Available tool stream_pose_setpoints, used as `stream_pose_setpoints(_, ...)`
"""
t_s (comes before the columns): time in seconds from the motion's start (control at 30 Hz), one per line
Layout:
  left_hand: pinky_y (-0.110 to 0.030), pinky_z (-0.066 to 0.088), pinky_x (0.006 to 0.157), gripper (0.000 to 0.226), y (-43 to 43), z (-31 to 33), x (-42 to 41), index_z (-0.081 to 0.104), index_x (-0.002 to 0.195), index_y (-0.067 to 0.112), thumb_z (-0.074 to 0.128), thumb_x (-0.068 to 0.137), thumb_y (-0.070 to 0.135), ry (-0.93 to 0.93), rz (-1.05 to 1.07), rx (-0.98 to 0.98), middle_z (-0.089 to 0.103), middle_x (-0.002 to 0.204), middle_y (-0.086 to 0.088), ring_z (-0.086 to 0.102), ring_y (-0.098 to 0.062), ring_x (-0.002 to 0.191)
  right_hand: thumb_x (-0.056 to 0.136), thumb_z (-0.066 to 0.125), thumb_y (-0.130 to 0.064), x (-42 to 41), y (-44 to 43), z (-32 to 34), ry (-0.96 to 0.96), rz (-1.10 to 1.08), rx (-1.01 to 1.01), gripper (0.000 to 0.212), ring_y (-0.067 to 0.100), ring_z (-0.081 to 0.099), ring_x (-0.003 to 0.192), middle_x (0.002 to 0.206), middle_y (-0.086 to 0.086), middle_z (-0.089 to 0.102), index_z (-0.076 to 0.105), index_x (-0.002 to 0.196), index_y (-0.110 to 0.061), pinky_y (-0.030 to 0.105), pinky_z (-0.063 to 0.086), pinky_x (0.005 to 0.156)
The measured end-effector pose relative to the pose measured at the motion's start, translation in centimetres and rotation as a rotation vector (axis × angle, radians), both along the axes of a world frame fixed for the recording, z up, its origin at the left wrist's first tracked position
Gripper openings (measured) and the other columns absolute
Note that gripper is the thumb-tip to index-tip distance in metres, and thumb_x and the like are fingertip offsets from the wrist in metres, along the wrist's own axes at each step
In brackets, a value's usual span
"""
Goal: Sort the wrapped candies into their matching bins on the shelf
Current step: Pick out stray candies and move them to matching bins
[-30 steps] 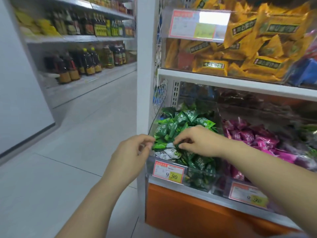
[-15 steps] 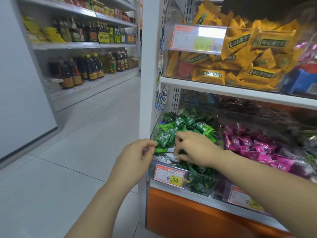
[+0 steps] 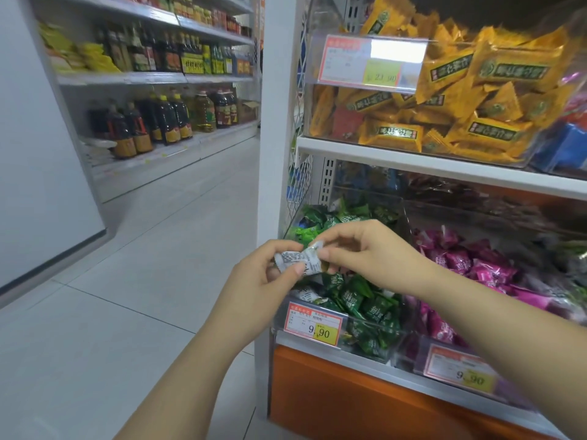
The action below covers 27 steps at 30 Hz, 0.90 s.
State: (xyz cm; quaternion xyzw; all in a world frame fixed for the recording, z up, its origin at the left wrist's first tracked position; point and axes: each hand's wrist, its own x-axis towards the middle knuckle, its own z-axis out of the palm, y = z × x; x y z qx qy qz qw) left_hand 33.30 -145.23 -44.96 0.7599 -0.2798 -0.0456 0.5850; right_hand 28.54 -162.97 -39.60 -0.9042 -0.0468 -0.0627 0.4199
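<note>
A white wrapped candy (image 3: 298,260) is held above the front of the clear bin (image 3: 374,344) full of green wrapped candies (image 3: 355,296). My left hand (image 3: 263,281) pinches its left end between thumb and fingers. My right hand (image 3: 362,252) pinches its right end. Another white wrapper (image 3: 306,293) lies among the green ones near the bin's front left. To the right stands a bin of magenta candies (image 3: 470,265). On the shelf above, a clear bin (image 3: 524,160) holds yellow packets (image 3: 444,96).
Price tags (image 3: 313,323) hang on the bin fronts. An orange panel (image 3: 349,398) runs under the lower shelf. A white post (image 3: 276,122) edges the shelf unit. Across the tiled aisle (image 3: 143,281), shelves carry dark bottles (image 3: 165,119).
My right hand lifted a white candy out of the green bin; both hands now hold it between them, higher and in front of the bin. The view shifted downward and closer.
</note>
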Motion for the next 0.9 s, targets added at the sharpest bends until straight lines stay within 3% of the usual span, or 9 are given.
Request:
stream_pose_setpoints(0.13,-0.010,0.045,0.061,0.015,1.0,-0.1,0.6,0.061,0.097,0.037,0.060,0.090,0.024,0.022,0.111,-0.063,0.070,0.088,0.011,0.065,0.000,0.073,0.093,0.056,-0.015,0.4,-0.4,-1.6,0.222,0.028,-0.072,0.015,0.003,0.068,0.084,0.094,-0.002,0.072,0.065,0.105,-0.017,0.023,0.055,0.081)
stream_pose_setpoints(0.23,-0.027,0.052,0.075,0.014,1.4,-0.5,1.0,0.061,0.097,0.038,0.061,0.089,0.026,0.027,0.170,-0.090,0.071,0.090,0.011,0.068,-0.015,0.083,0.093,0.057,-0.028,1.2,-0.1,-2.6,0.344,0.116,-0.351,0.029,0.003,0.063,0.099,0.114,-0.005,0.067,0.061,0.121,-0.019,0.024,0.049,0.093)
stream_pose_setpoints(0.33,-0.041,0.052,0.081,0.014,1.5,-0.6,1.1,0.062,0.095,0.041,0.062,0.089,0.029,0.019,0.168,-0.092,0.072,0.089,-0.003,0.067,-0.026,0.085,0.086,0.062,-0.046,2.2,0.8,-2.6,0.447,0.152,-0.429,0.056,0.007,0.056,0.111,0.127,-0.006,0.058,0.051,0.133,-0.017,0.025,0.042,0.101)
stream_pose_setpoints(0.4,-0.038,0.051,0.080,0.014,1.5,-0.5,1.2,0.061,0.096,0.041,0.062,0.089,0.029,0.017,0.161,-0.086,0.071,0.090,-0.007,0.066,-0.028,0.086,0.080,0.065,-0.054,2.8,1.2,-2.6,0.532,0.189,-0.465,0.072,0.008,0.050,0.116,0.128,-0.009,0.053,0.042,0.140,-0.020,0.024,0.037,0.102)
stream_pose_setpoints(0.5,-0.021,0.050,0.072,0.013,1.6,-0.3,1.4,0.061,0.097,0.037,0.061,0.089,0.026,0.030,0.161,-0.102,0.071,0.089,0.005,0.067,-0.018,0.084,0.075,0.069,-0.058,3.4,1.4,-3.2,0.575,0.255,-0.610,0.091,0.010,0.036,0.132,0.148,-0.010,0.033,0.025,0.148,-0.025,0.027,0.030,0.109)
stream_pose_setpoints(0.57,-0.020,0.052,0.074,0.013,1.7,-0.2,1.5,0.061,0.097,0.036,0.061,0.089,0.025,0.037,0.162,-0.108,0.071,0.090,0.007,0.068,-0.014,0.085,0.072,0.070,-0.059,3.8,1.6,-3.7,0.570,0.273,-0.699,0.099,0.014,0.029,0.139,0.155,-0.008,0.023,0.018,0.150,-0.025,0.033,0.026,0.114)
stream_pose_setpoints(0.67,-0.028,0.052,0.078,0.014,1.9,-0.2,1.5,0.061,0.097,0.037,0.061,0.090,0.025,0.032,0.161,-0.100,0.071,0.089,0.010,0.068,-0.011,0.084,0.071,0.072,-0.058,4.1,2.0,-3.9,0.565,0.266,-0.771,0.098,0.016,0.036,0.134,0.152,-0.005,0.031,0.023,0.148,-0.022,0.032,0.031,0.111)
stream_pose_setpoints(0.77,-0.039,0.052,0.080,0.014,2.2,-0.3,1.6,0.061,0.096,0.041,0.061,0.089,0.029,0.024,0.158,-0.080,0.072,0.088,-0.003,0.067,-0.024,0.086,0.070,0.073,-0.058,4.1,2.1,-3.7,0.536,0.262,-0.813,0.086,0.013,0.049,0.106,0.134,-0.005,0.048,0.038,0.140,-0.023,0.028,0.043,0.093)
stream_pose_setpoints(0.9,-0.032,0.050,0.077,0.014,2.4,-0.1,1.8,0.060,0.095,0.041,0.061,0.089,0.028,0.021,0.148,-0.057,0.072,0.086,-0.002,0.067,-0.021,0.086,0.073,0.072,-0.053,3.4,1.2,-3.0,0.473,0.226,-0.737,0.071,0.010,0.050,0.097,0.119,-0.008,0.053,0.047,0.132,-0.022,0.023,0.043,0.084)
